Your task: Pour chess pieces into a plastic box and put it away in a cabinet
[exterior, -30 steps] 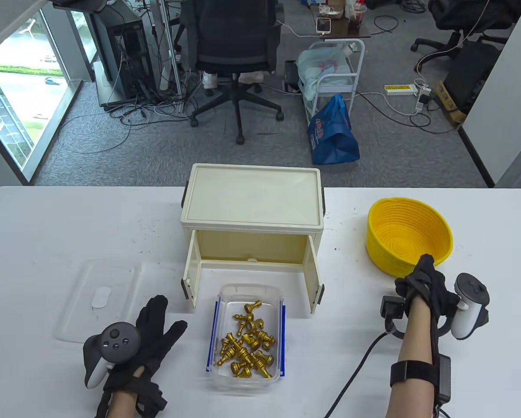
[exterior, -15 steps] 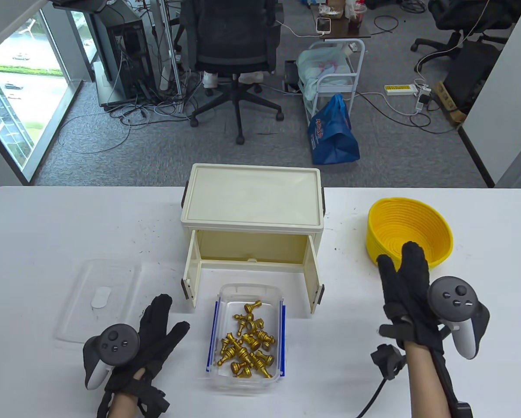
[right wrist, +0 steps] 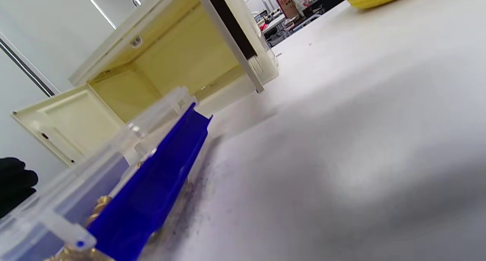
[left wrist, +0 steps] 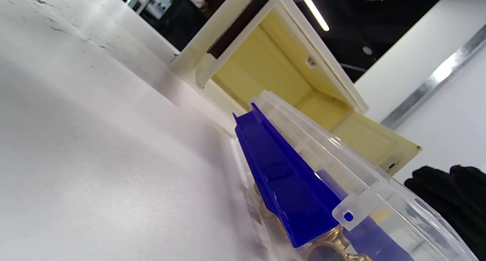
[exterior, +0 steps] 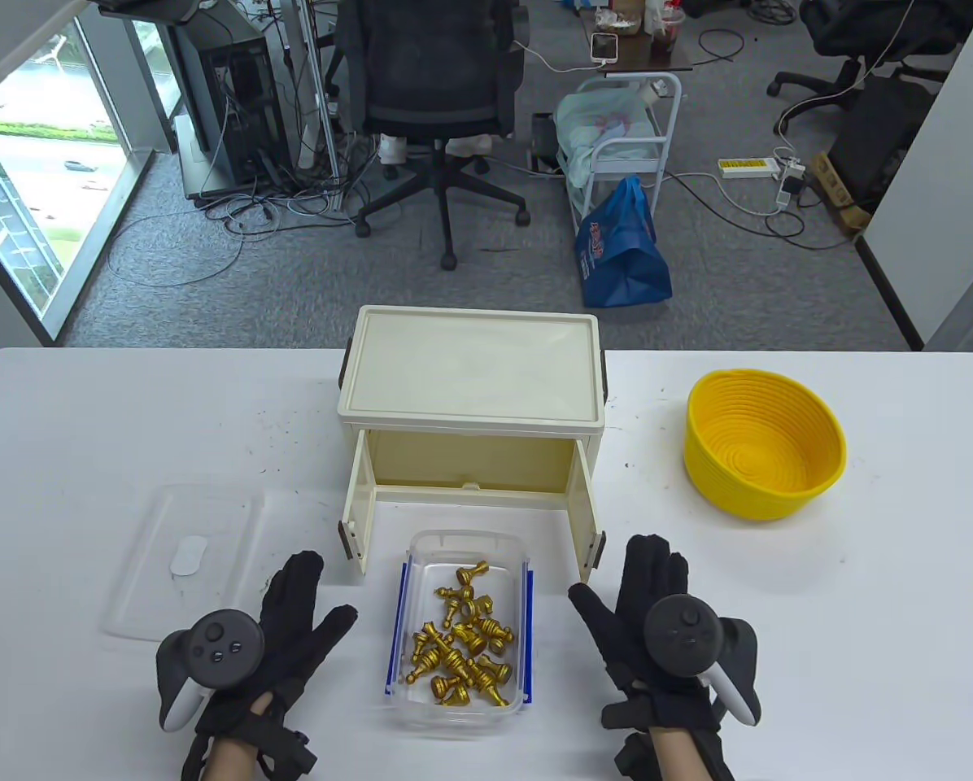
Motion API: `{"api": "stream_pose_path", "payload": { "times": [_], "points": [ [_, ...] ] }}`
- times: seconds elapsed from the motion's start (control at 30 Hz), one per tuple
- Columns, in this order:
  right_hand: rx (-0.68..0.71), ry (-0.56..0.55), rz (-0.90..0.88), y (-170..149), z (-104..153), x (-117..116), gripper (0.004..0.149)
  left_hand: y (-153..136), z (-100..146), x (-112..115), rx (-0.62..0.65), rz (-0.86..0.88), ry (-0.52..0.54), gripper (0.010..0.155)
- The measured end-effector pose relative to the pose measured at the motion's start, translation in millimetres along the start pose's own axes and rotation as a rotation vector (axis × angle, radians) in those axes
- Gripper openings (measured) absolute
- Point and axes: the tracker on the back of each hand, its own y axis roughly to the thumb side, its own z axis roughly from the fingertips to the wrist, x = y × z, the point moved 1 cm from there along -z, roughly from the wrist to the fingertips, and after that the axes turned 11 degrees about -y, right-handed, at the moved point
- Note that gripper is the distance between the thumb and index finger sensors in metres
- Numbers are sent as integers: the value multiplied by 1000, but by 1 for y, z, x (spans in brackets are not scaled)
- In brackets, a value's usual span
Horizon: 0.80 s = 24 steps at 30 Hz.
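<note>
- Fingers on the left hand are spread out flat and holding nothing, and it's the same on the right hand: splayed wide, empty.
- Both hands sit on the table, one on each side of the plastic box, near its long sides but apart from it as far as I can tell from above. Neither wrist view shows a finger on the box wall.
- Chess pieces, the gold ones, are piled inside the box, so the pouring looks done to me. The yellow basket off to the right looks empty.
- That box sits right in front of the cabinet, whose two doors are swung open, with nothing I can see inside.
- A clear lid lies flat on the table left of the left hand, and the blue clips on the box hang open.
- My guess is we're at the start of the storing step, with both hands lined up to grab the box from its two sides.
- Next move probably needs an even two-handed grip on the long walls, keeping it level so the pieces don't slide, then pushing it straight in between the doors.
- No idea whether the lid goes on first; if it does, the left hand is the closer one.
</note>
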Motion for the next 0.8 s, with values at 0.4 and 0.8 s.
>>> {"api": "stream_pose_path", "payload": {
  "times": [0.4, 0.8],
  "points": [
    [-66, 133, -13, -20, -4, -18, 93, 7, 7, -17, -62, -89, 87, 95],
    [-76, 148, -37, -24, -2, -17, 91, -12, -26, -90, -668, -550, 5, 86]
  ]
}}
